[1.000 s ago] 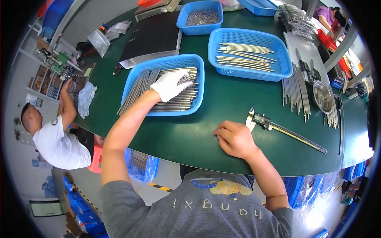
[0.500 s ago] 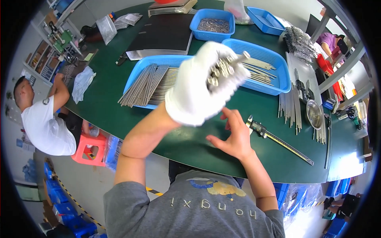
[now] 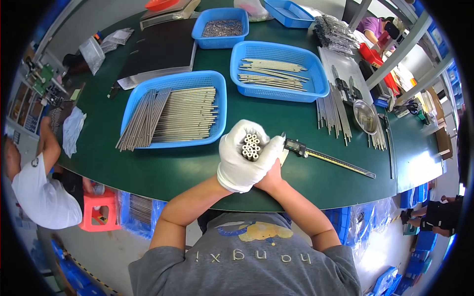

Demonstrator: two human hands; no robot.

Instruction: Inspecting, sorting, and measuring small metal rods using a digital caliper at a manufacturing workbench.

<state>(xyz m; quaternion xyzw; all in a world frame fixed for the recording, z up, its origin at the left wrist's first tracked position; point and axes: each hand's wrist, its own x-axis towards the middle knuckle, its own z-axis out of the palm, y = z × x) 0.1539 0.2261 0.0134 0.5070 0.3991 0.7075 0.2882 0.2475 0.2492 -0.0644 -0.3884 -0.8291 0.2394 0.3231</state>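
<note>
My left hand [image 3: 240, 170], in a white glove, is closed around a bundle of thin metal tubes [image 3: 251, 147] whose hollow ends face up. Bare and partly covered by the glove, my right hand [image 3: 271, 178] rests against the left at its right side. The glove hides its fingers, so I cannot make out whether it grips anything. Just right of both hands a digital caliper [image 3: 323, 157] lies on the green table. Beyond the left hand stands a blue basket [image 3: 223, 98] with rows of metal tubes [image 3: 185, 114] and a darker pile of rods [image 3: 144, 120] leaning over its rim.
A second blue basket [image 3: 323, 89] with tubes stands farther back, behind it a blue bin [image 3: 196, 30] of small metal parts. A black binder [image 3: 157, 52] lies at the back left. Loose rods [image 3: 332, 112] and a metal bowl [image 3: 364, 116] lie right. A co-worker [image 3: 44, 190] sits left.
My left hand has come down and nearer with the tubes, their ends now turned up. My right hand has moved in from the table against it. The view has shifted.
</note>
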